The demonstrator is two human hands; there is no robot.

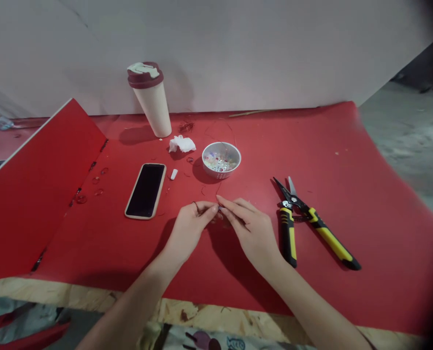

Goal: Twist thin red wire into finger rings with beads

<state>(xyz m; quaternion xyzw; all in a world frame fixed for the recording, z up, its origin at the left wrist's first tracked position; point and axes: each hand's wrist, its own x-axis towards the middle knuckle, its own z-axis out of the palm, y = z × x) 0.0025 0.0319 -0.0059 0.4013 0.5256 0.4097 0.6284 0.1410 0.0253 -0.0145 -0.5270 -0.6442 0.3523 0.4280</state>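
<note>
My left hand (192, 224) is closed in a pinch, its thumb and fingertips at a tiny bluish bead (220, 208). Opposite it, my right hand (252, 228) pinches at the same spot, with the fingertips of both hands almost touching. A thin dark red wire (218, 187) rises from between the fingers toward the bowl. Just beyond the hands stands a small perforated metal bowl (222, 171) with several pale and coloured beads (218, 160) inside. How the bead sits on the wire is too small to tell.
Yellow-black shears (293, 206) lie with blades apart on the right of the red table (348, 194). To the left are a phone (146, 190), a white cap-like piece (174, 174), crumpled tissue (182, 144), wire rings (81, 199) and a tilted red panel (37, 189). A lidded cup (153, 104) stands behind.
</note>
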